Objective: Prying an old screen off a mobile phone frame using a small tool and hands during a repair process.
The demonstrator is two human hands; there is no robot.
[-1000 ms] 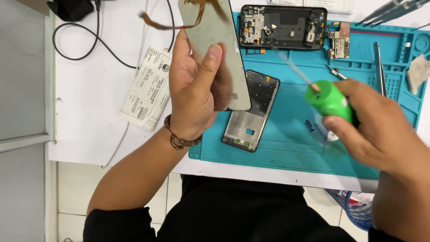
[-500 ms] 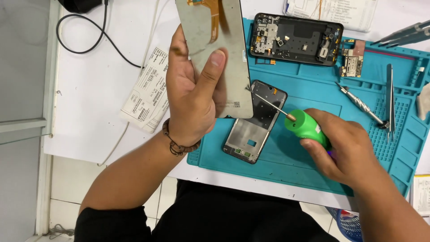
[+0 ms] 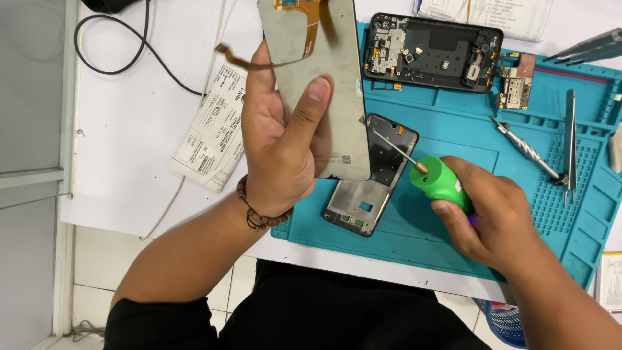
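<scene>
White table (image 3: 129, 129) and teal repair mat (image 3: 453, 136) below, left hand (image 3: 278, 149) grips the phone screen panel (image 3: 324, 84) tilted up for access, right hand (image 3: 499, 220) clasps the green-handled screwdriver (image 3: 440, 181) beside it.

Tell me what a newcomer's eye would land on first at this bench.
First the left hand, holding a grey phone display panel upright at centre, its orange flex cable dangling. Next the right hand gripping a bright green tool, its thin metal tip over an empty phone frame on the teal work mat.
</scene>
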